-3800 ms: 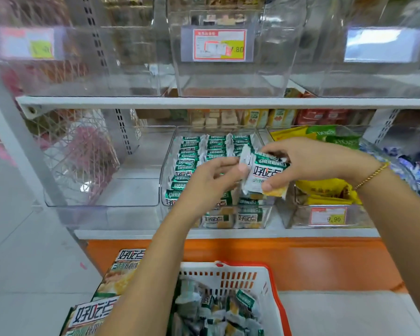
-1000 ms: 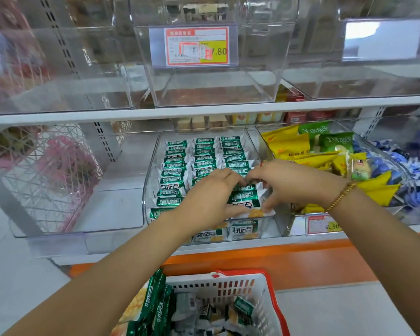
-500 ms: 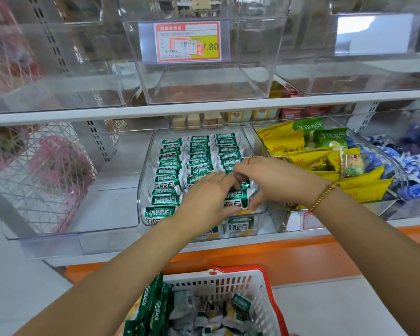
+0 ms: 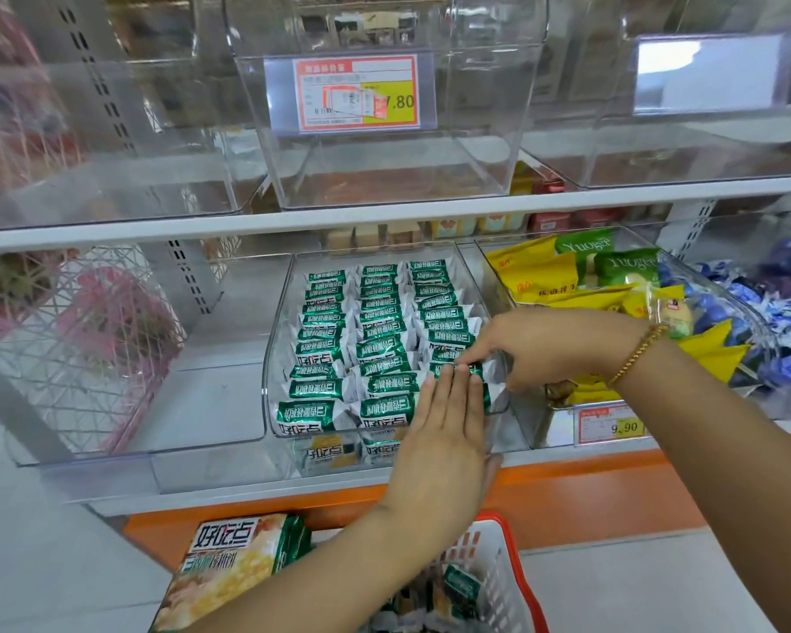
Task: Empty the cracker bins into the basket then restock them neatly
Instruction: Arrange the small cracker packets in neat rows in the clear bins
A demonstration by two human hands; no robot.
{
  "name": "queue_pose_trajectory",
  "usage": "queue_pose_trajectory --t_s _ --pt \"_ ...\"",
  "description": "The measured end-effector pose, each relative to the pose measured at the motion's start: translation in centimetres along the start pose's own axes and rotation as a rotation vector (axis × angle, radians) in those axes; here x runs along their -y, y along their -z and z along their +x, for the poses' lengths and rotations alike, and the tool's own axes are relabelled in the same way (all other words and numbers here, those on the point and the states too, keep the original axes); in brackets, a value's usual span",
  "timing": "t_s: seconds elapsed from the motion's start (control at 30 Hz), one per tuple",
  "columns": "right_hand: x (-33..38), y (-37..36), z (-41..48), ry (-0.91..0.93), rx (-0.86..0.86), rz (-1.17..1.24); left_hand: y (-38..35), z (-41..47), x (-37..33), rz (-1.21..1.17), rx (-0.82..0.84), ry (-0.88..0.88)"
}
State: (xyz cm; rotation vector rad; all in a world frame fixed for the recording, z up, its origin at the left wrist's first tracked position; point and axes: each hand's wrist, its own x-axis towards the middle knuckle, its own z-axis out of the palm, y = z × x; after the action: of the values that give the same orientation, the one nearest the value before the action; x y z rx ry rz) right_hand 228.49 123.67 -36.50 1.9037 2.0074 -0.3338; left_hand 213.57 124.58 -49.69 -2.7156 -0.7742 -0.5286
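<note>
A clear cracker bin [image 4: 272,358] on the lower shelf holds three neat rows of green-and-white cracker packets [image 4: 375,331]. My left hand [image 4: 448,427] lies flat with straight fingers pressed on the front packets of the right-hand row. My right hand [image 4: 535,344] reaches in from the right, and its fingertips pinch a packet at the near end of that same row. Below, a white basket with a red rim [image 4: 503,568] holds loose packets; my left forearm covers much of it.
An empty clear bin [image 4: 211,404] sits left of the cracker bin. On the right, another bin [image 4: 759,322] holds yellow, green and blue snacks. Empty clear bins [image 4: 384,166] stand on the upper shelf. A large cracker bag [image 4: 229,564] lies beside the basket.
My left hand has flattened from a curled grip onto the front right packets. My right hand has stayed at the right row's near end. The view has tilted slightly.
</note>
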Motion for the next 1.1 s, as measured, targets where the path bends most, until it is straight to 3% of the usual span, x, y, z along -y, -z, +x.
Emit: queue_pose_trajectory --t_s 0.07,0.2,0.43,0.63,0.97,1.1 --pt "-0.2 0.4 -0.2 -0.003 -0.027 0.085 0.1 0.0 0.0 0.032 0.025 -0.007" --pt "-1.3 0.9 0.8 -0.080 -0.374 0.277 0.5 0.7 0.1 0.077 0.050 -0.007" --pt "-0.8 0.3 4.0 -0.186 -0.196 -0.062 0.3 1.2 -1.5 -0.015 0.061 0.071" --pt "-0.7 -0.2 4.5 -0.205 -0.292 -0.242 0.0 1.3 -1.0 -0.058 0.022 0.066" --pt "-2.7 -1.2 5.1 -0.099 -0.446 -0.072 -0.4 2.5 -2.4 -0.240 0.077 0.275" --pt "-2.9 -1.2 4.7 -0.086 -0.463 -0.010 -0.6 2.5 -2.6 -0.324 0.103 0.228"
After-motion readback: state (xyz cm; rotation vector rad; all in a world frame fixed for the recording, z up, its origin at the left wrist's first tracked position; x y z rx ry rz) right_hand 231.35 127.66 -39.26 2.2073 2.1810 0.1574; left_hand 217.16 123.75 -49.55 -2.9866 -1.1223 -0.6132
